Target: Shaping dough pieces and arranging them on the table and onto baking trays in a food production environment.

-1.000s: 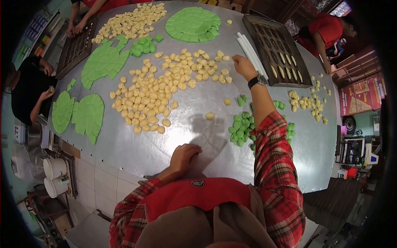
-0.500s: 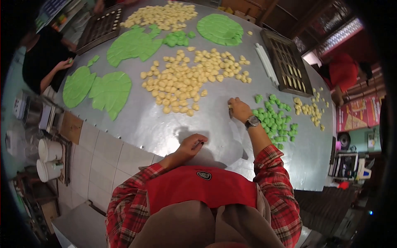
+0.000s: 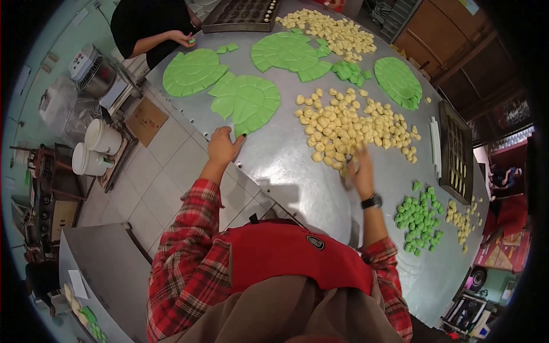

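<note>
My left hand [image 3: 224,147] is at the table's near left edge, its fingers and thumb apart. The thumb reaches the lower tip of a scored green dough sheet [image 3: 258,104]. My right hand [image 3: 361,172], with a watch on its wrist, is at the near side of a spread of yellow dough balls [image 3: 337,123]. Motion smears its fingers, so whether a ball is in them does not show. To the right of that hand lies a cluster of green dough balls [image 3: 420,220].
More green sheets [image 3: 194,72] lie toward the far side, near another person's hand [image 3: 182,39]. A dark moulded tray [image 3: 456,151] and white rods [image 3: 435,146] line the right. Another tray [image 3: 240,26] sits at the back. White buckets [image 3: 88,159] stand left of the metal table [image 3: 303,191].
The view has swung left. My left hand has gone from near my body out to the green sheet. My right hand has moved from beside the green balls to the yellow ones.
</note>
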Demonstrator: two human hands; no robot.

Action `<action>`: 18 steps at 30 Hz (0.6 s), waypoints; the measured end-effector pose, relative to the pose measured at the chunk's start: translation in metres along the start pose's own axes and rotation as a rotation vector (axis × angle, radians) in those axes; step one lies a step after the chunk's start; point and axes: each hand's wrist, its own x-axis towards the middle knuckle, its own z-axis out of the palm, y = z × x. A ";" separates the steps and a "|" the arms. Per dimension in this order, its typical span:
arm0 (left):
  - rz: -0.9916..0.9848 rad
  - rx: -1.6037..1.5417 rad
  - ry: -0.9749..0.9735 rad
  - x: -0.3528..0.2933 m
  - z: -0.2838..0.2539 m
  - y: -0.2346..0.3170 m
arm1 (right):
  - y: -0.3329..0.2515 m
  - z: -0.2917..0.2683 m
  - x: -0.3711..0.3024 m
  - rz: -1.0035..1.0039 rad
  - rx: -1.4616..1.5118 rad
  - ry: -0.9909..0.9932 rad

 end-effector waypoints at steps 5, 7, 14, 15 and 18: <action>-0.113 0.021 -0.198 0.020 0.026 0.004 | -0.076 0.040 -0.056 -0.027 0.033 -0.028; -0.162 -0.060 -0.225 0.019 0.031 -0.004 | -0.082 0.044 -0.073 -0.054 0.020 -0.085; -0.455 -0.242 -0.953 -0.019 -0.045 -0.003 | -0.085 0.026 -0.105 0.053 0.105 -0.044; -0.533 -0.492 -0.905 -0.043 -0.046 -0.003 | -0.088 0.025 -0.109 0.061 0.149 -0.037; -0.548 -0.793 -1.131 -0.084 -0.041 0.055 | -0.117 0.006 -0.097 -0.098 0.287 -0.127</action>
